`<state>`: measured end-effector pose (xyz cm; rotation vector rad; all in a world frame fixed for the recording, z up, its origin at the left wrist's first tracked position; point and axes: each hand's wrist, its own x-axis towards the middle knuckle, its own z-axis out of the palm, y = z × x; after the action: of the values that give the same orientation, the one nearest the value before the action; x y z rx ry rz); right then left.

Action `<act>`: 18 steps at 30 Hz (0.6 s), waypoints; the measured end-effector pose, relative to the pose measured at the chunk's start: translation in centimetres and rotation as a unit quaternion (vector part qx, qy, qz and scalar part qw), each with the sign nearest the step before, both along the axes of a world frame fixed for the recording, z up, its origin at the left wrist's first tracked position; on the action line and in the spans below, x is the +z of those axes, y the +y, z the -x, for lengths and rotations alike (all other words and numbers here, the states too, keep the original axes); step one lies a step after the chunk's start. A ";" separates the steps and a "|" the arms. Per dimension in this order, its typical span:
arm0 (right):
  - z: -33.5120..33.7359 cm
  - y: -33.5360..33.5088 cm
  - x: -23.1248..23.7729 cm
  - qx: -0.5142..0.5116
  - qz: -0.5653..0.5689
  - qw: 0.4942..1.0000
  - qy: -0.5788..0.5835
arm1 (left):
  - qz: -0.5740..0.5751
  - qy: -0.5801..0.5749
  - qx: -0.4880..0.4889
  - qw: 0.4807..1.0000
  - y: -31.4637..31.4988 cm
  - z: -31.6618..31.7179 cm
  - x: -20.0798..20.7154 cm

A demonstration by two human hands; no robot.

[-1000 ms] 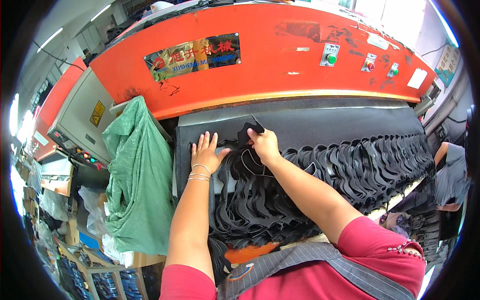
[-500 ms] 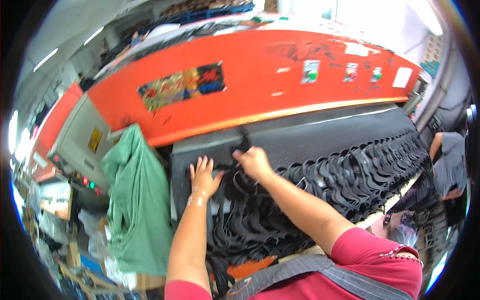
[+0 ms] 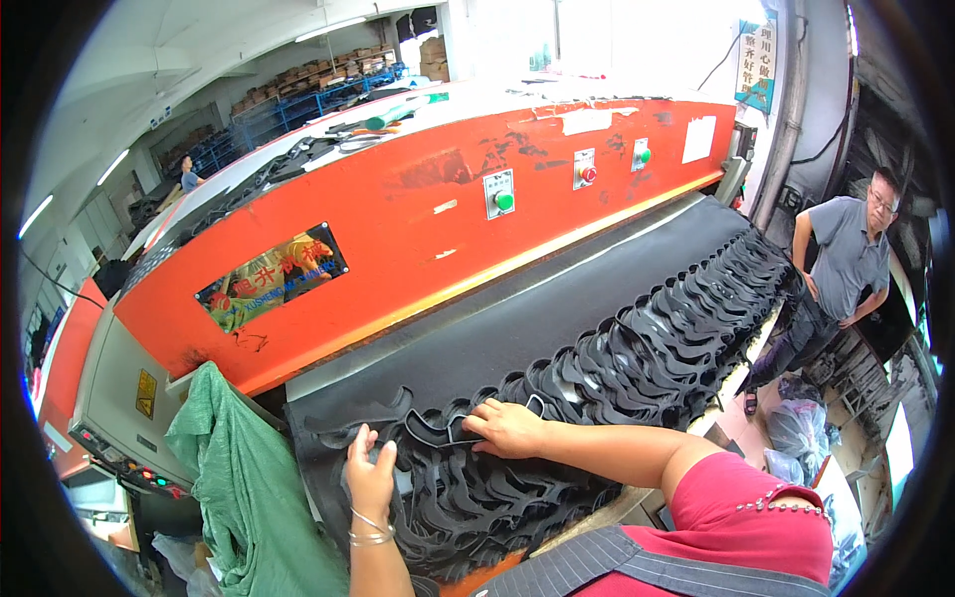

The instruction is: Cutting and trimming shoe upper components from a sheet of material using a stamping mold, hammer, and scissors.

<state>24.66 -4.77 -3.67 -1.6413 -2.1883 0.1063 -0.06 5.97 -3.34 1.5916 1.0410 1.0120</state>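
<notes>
My right hand (image 3: 505, 430) is closed on a curved cutting die (image 3: 428, 432), a thin-walled metal outline with a pale edge. The die lies on a black sheet (image 3: 398, 358), by the border between its smooth part and the cut part. My left hand (image 3: 370, 478) rests at the left end of the sheet, thumb and fingers apart, holding nothing. Just beyond it, a loose curved black strip (image 3: 388, 410) lies on the sheet. Rows of curved black cut pieces (image 3: 637, 368) overlap along the near side, some hidden under my right forearm.
A long orange press beam (image 3: 418, 209) with green and red buttons stretches behind the sheet. Green cloth (image 3: 234, 468) hangs over something at the left, beside a grey control box (image 3: 134, 398). A person (image 3: 841, 259) stands at the right, near plastic bags (image 3: 796, 433).
My right hand, which held a dark curved strip up over the sheet, is now down on the cutting die. My left hand has drawn nearer to me. The view has turned rightward.
</notes>
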 end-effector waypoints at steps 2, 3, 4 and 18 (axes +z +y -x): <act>1.1 0.2 1.2 -0.008 0.018 0.997 0.080 | -0.004 -0.026 0.001 1.000 -3.0 0.4 1.1; 1.9 -0.1 2.0 -0.011 0.015 0.989 0.146 | -0.007 -0.030 0.004 1.000 -4.4 0.4 1.2; 2.4 -0.5 2.9 0.003 0.013 0.981 0.193 | -0.013 -0.037 0.016 0.999 -5.8 -0.1 1.6; -5.4 -10.1 9.1 0.234 0.067 0.950 0.193 | -0.059 -0.019 -0.143 0.988 -16.5 -11.6 8.2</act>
<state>30.03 -14.85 5.45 -1.0140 -2.2382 0.6630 11.56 -10.52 4.83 1.7530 0.7118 0.9152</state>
